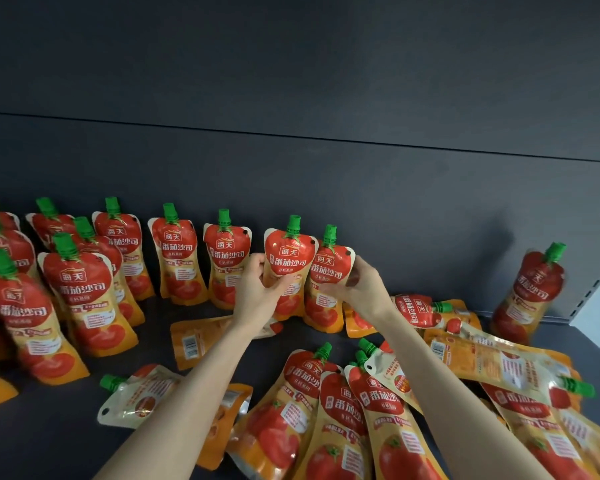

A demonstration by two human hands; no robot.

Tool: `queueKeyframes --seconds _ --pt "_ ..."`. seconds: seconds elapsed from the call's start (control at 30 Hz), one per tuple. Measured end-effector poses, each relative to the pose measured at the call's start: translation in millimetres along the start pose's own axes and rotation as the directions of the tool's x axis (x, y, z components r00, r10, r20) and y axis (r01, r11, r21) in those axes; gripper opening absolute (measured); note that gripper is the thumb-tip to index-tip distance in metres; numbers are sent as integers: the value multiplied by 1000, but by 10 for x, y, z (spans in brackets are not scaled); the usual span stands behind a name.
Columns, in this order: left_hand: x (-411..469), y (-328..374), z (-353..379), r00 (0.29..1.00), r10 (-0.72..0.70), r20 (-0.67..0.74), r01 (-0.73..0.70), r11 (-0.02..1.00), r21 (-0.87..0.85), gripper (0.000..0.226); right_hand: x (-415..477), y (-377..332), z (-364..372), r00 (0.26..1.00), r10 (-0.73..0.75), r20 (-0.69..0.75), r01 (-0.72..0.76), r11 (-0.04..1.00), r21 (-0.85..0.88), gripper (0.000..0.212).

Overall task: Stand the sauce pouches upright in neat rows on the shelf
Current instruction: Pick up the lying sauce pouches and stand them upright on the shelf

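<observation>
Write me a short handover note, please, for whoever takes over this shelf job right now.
Hands: left hand grips an upright pouch in the back row; right hand holds the neighbouring pouch.
Done: upright rows at left and along the back of the shelf.
Left: the pile lying flat at front right, plus loose flat ones mid-shelf.

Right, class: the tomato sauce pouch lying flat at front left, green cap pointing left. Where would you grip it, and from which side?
Probably the shoulders just below its green cap, coming from above and the left: the tomato sauce pouch lies flat, back up, with nothing over its cap end.
</observation>
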State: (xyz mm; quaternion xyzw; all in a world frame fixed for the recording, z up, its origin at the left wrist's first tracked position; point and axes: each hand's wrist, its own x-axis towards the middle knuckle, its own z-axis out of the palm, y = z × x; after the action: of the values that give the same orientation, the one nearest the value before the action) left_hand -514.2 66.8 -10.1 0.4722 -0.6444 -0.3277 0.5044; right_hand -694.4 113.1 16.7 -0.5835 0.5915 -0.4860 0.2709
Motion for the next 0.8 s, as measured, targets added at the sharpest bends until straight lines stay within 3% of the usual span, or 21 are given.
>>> queueKeyframes --seconds 0.13,0.37,0.8 --pt "-16 -45 -49 990 -6 141 3 1000 24 36 -61 101 43 1000 -2 -13 3 999 39 33" --pt "-154 11 -146 980 -42 194 38 999 25 33 -159 69 32 999 -17 27 15 997 80 28" --pt "-184 77 -276 999 -10 36 13 996 -92 29 -180 67 51 999 -25 -25 27 994 103 30"
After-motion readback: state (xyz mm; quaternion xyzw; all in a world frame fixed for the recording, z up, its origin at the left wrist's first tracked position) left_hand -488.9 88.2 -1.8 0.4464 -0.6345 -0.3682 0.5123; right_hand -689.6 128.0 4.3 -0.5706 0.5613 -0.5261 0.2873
